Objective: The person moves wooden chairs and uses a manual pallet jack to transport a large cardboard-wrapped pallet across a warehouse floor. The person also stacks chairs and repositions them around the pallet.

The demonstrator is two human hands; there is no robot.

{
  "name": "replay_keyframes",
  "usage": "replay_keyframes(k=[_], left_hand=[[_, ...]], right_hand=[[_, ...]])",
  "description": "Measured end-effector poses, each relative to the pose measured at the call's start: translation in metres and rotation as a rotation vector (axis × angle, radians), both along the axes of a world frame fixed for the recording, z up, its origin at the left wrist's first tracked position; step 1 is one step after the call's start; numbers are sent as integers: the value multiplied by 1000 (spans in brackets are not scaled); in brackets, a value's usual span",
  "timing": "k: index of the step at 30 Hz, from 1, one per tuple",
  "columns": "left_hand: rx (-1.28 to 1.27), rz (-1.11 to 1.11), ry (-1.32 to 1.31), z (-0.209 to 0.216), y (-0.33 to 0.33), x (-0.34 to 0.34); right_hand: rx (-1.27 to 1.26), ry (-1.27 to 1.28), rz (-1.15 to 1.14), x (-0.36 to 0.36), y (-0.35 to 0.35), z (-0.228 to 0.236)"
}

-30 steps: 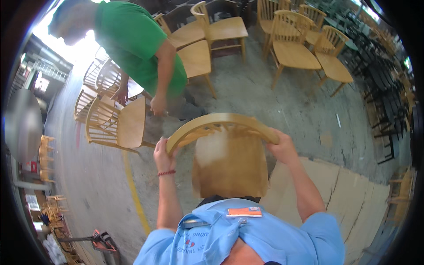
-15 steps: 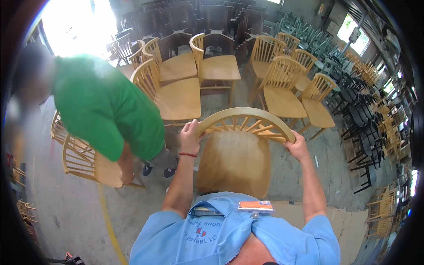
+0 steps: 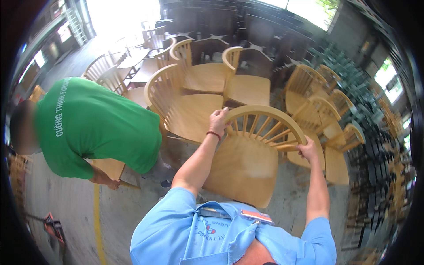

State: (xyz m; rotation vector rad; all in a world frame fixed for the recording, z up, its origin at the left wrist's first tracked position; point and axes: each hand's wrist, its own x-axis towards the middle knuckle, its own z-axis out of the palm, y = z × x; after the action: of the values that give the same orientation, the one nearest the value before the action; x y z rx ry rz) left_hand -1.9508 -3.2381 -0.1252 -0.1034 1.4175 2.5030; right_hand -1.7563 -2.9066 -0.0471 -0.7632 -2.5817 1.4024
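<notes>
A light wooden chair (image 3: 240, 172) with a curved, spindled back is in front of my body, its seat toward me. My left hand (image 3: 218, 121) is closed round the left end of its bowed top rail, a red bracelet at the wrist. On the right end of the same rail my right hand (image 3: 308, 149) grips the wood. Beyond the chair's back, close to my left hand, stands another wooden chair (image 3: 190, 110). Several more wooden chairs (image 3: 304, 121) stand close past my right hand. The legs of the held chair are hidden beneath its seat.
At left a co-worker in a green shirt (image 3: 101, 123) bends over, a hand on another wooden chair (image 3: 108, 168). Dark stacked furniture (image 3: 260, 35) lines the back; greenish stacked chairs (image 3: 344, 66) and black chairs (image 3: 375, 154) fill the right. A yellow line (image 3: 98, 221) runs along the floor.
The held chair has come nearer the standing chairs, and my view has turned, so they appear larger. Both hands keep their hold. The co-worker has shifted left and bends with their back turned.
</notes>
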Motion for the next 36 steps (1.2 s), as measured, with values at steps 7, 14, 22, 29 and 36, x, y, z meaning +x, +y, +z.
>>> replay_keyframes(k=[7,14,22,29,36], left_hand=[[-199,168,-116,-45,108,-96],[-447,210,-147,-67,127,-149],[-1086,65,-466,-111,6,25],[-1593,-1081,-379,-99,-31,155],[-1114,-656,-407,-143,-4,53]], right_hand=[[-105,-46,135,-139,123,-70],[-166,-14,243,-283,210,-151],[-39,31,287,-369,264,-174],[28,-32,243,-369,260,-166],[-68,-160,170,-370,258,-148]])
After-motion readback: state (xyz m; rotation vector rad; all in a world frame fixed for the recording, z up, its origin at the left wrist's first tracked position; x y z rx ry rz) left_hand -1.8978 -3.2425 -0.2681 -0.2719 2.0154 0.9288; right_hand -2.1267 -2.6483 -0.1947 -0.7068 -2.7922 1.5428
